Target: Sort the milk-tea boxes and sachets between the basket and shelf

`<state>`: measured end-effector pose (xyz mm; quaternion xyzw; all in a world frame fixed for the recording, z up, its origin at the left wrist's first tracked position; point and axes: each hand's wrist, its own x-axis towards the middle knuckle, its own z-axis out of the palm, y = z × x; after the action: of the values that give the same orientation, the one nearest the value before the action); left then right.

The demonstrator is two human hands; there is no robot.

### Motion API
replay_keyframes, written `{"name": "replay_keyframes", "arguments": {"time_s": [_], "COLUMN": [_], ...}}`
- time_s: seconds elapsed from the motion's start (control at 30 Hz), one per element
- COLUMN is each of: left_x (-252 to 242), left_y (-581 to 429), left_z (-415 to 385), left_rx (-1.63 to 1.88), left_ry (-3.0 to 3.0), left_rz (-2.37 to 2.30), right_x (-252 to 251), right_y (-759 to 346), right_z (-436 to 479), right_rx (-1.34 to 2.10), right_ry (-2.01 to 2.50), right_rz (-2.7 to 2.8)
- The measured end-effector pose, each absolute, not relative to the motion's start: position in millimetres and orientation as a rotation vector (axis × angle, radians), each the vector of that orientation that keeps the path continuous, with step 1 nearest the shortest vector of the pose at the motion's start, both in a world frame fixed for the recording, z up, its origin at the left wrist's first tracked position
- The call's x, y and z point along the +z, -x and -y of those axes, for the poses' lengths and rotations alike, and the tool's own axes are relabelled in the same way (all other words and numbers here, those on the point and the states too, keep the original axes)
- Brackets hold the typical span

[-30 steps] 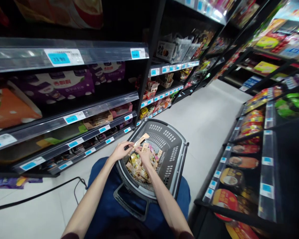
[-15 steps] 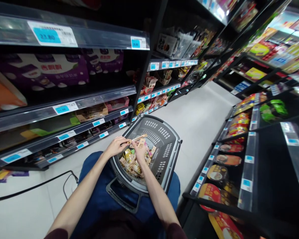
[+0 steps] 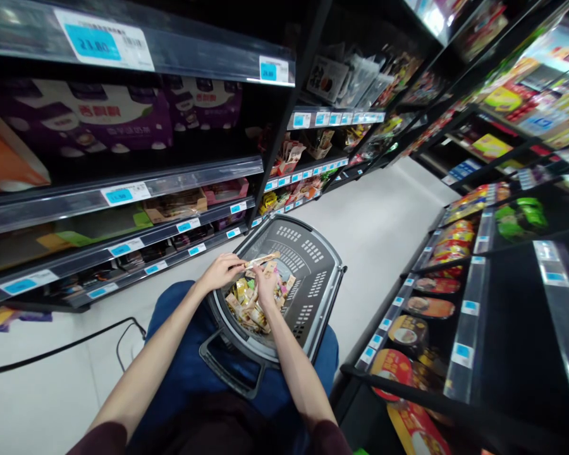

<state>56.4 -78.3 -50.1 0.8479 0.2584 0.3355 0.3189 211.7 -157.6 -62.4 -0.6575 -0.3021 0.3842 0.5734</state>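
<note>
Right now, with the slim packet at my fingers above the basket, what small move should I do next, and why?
Perhaps set your right hand more firmly on the slim packet. Your left hand seems to pinch one end, while the other end sticks out over the basket. The right hand is close by, though its grip is hard to tell.
</note>
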Motion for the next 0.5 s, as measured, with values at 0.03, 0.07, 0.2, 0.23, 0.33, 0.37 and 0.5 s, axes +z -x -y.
{"name": "replay_keyframes", "arguments": {"time_s": [0.03,0.07,0.2,0.23,0.33,0.37,0.5], "left_x": [-50.0,-49.8,-49.4,-49.3,-49.4,-49.5,-49.5], "left_y": [-56.5,-56.6,-56.9,-57.0,-57.4,-57.5,-57.5], "left_z": [78.3,78.3,78.4,78.4,78.6,78.7,78.7], "left_rx": [0.884,0.883,0.866,0.865,0.876,0.878,0.871], "left_ry": [-2.232,-2.235,-2.238,-2.234,-2.211,-2.205,-2.2], "left_rz": [-0.673,-0.669,-0.67,-0.67,-0.671,-0.671,-0.674], "right_x": [-62.1,-61.9,-62.8,-63.4,-65.5,-66.2,-67.8], "right_y": [-211.7,-211.6,-211.4,-211.3,-211.4,-211.8,-215.1], "right_z": [157.1,156.6,155.0,154.6,153.4,153.2,153.2], "right_rx": [0.89,0.879,0.866,0.865,0.861,0.858,0.84], "right_ry": [1.537,1.531,1.527,1.528,1.531,1.533,1.542], "right_rz": [0.685,0.659,0.581,0.568,0.539,0.533,0.531]}}
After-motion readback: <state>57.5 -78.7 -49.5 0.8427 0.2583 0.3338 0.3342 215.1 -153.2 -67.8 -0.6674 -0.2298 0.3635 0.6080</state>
